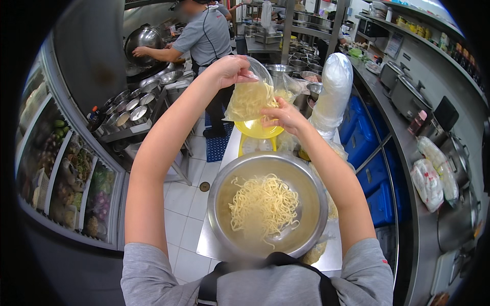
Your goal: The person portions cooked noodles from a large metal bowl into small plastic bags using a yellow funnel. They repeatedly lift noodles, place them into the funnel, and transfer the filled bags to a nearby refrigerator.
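My left hand (236, 70) pinches the upper edge of a clear plastic bag of noodles (249, 100), lifted over a yellow kitchen scale (257, 144). At the bag's right side is my right hand (281, 114), its fingers touching the bag's lower part; how firmly they hold it is hard to tell. The scale's yellow pan (260, 129) shows just below the bag. Nearer to me, a large steel bowl (314, 214) holds a heap of loose yellow noodles (266, 204). Behind my right hand stands a tall roll of clear plastic bags (334, 91).
A co-worker (208, 34) handles a wok (144, 44) at the back left. Steel containers (130, 111) stand on a side stand. A glass-door fridge (72, 176) lies left; a steel counter (405, 153) with pots runs along the right. Bagged noodles (316, 252) lie beside the bowl.
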`<action>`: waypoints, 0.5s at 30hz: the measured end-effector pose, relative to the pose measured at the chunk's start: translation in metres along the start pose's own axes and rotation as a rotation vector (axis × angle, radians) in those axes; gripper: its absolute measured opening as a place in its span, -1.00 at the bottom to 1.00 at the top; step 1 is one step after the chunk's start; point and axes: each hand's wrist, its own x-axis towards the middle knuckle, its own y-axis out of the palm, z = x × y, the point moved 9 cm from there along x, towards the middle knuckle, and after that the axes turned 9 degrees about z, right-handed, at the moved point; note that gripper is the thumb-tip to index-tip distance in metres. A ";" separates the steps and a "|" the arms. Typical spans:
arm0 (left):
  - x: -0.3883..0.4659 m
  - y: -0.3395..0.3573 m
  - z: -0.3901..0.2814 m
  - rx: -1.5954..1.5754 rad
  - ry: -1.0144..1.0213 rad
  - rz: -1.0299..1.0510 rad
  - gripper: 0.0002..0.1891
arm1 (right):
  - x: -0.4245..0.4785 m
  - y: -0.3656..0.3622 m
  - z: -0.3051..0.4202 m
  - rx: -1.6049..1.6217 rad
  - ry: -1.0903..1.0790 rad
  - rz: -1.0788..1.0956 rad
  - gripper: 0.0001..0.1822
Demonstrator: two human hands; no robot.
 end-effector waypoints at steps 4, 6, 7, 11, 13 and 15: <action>-0.008 -0.008 0.005 0.051 0.016 -0.031 -0.35 | 0.010 -0.020 0.040 0.108 -0.095 -0.132 -0.79; -0.015 -0.003 0.007 0.067 0.011 -0.021 -0.37 | 0.005 -0.014 0.087 0.068 -0.190 -0.127 -0.84; -0.018 0.004 0.006 0.071 0.009 -0.011 -0.38 | 0.004 -0.009 0.107 0.049 -0.235 -0.100 -0.83; -0.013 0.024 0.006 0.065 -0.006 0.167 -0.43 | 0.023 0.014 0.142 -0.121 -0.268 -0.040 -0.77; -0.013 0.020 0.005 0.050 -0.009 0.148 -0.45 | 0.033 0.025 0.136 -0.425 -0.144 -0.012 -0.76; -0.017 0.015 0.003 0.068 -0.020 0.132 -0.45 | 0.033 0.037 0.141 -0.718 -0.062 0.113 -0.74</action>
